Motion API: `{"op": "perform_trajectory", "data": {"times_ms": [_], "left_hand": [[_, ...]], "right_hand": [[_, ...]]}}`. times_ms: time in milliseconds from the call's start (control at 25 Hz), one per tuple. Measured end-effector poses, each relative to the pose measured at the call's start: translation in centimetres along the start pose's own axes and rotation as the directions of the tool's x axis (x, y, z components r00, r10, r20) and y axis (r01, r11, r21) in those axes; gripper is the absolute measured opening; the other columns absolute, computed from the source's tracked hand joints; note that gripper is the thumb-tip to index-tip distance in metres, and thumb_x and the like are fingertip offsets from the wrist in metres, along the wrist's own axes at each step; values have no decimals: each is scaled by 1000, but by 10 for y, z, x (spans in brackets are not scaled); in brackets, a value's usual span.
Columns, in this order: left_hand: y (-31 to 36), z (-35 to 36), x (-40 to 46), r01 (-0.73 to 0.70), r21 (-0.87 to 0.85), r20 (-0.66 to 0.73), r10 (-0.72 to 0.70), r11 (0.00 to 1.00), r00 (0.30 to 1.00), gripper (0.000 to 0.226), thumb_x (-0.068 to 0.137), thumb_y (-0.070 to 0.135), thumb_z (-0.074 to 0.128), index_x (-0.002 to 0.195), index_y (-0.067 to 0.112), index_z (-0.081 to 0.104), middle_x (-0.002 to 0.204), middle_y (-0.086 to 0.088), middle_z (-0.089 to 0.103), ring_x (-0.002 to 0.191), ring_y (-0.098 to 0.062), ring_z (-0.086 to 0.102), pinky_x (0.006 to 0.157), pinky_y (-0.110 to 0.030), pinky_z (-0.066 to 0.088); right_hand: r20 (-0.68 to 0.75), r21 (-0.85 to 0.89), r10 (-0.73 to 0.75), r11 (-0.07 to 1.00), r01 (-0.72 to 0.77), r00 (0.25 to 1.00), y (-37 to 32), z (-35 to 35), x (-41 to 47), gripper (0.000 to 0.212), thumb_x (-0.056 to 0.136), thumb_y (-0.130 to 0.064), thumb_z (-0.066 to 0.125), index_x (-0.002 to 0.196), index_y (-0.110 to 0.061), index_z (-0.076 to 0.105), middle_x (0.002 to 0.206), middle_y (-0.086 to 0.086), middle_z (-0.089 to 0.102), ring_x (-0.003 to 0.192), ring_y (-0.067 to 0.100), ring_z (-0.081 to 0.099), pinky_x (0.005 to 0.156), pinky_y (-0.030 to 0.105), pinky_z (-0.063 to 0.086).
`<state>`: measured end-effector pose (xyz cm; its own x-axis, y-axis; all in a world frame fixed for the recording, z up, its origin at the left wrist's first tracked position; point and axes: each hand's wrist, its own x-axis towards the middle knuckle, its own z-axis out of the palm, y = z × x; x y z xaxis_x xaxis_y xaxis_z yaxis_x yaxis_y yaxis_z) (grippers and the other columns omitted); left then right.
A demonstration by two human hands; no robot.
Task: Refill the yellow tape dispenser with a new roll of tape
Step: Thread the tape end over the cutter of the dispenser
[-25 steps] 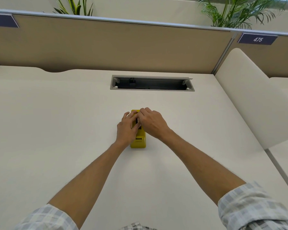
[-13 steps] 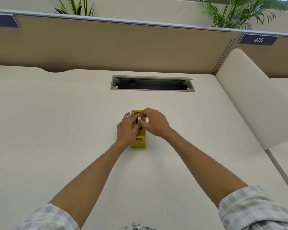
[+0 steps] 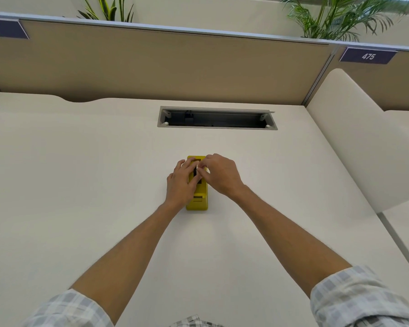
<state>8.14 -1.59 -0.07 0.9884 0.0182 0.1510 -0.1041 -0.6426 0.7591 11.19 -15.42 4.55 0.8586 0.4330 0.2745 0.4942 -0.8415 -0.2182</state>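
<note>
The yellow tape dispenser (image 3: 197, 201) stands mid-desk (image 3: 80, 173), long axis twelve to six. Left hand (image 3: 181, 182) clasps its nine o'clock flank; right hand (image 3: 222, 175), at three o'clock, pinches something small and whitish over its top, too small to identify.

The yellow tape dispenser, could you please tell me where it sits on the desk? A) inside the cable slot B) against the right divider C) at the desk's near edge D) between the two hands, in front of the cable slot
D: the yellow tape dispenser rests between the left hand and right hand, nearer than the cable slot.
</note>
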Motion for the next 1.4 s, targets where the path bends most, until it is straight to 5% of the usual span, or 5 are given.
{"op": "perform_trajectory", "data": {"times_ms": [240, 480, 760, 1400], "left_hand": [[-1, 1, 0, -10, 16, -5, 10, 1000, 1000, 38, 100, 29, 49, 138, 26, 49, 146, 4, 47, 136, -22, 39, 105, -55, 37], [-3, 2, 1, -9, 25, -1, 9, 1000, 1000, 38, 99, 30, 50, 137, 30, 49, 149, 8, 44, 139, -21, 34, 107, -53, 35], [-4, 1, 1, -7, 16, 1, 7, 1000, 1000, 36, 100, 29, 48, 136, 29, 50, 146, 7, 47, 138, -21, 36, 106, -54, 36], [-6, 4, 1, 12, 25, -5, -11, 1000, 1000, 40, 98, 32, 51, 139, 30, 47, 149, 7, 45, 139, -22, 35, 108, -53, 34]], "right_hand": [[44, -114, -63, 991, 68, 997, -1, 2, 3, 21, 100, -25, 49, 94, -12, 65, 90, 2, 65, 82, 21, 60, 56, 30, 41], [68, 30, 28, 999, -30, 997, 2, 7, 0, 20, 102, -26, 44, 105, -13, 58, 103, 2, 62, 88, 19, 58, 63, 32, 47], [-35, 56, -33, 998, 35, 999, 3, 5, -7, 24, 100, -30, 48, 107, -18, 68, 95, -2, 67, 87, 16, 61, 62, 30, 47], [-68, -93, -159, 984, 152, 985, -1, -1, -3, 7, 87, -8, 68, 80, -8, 71, 74, 6, 68, 69, 24, 60, 50, 26, 33]]}}
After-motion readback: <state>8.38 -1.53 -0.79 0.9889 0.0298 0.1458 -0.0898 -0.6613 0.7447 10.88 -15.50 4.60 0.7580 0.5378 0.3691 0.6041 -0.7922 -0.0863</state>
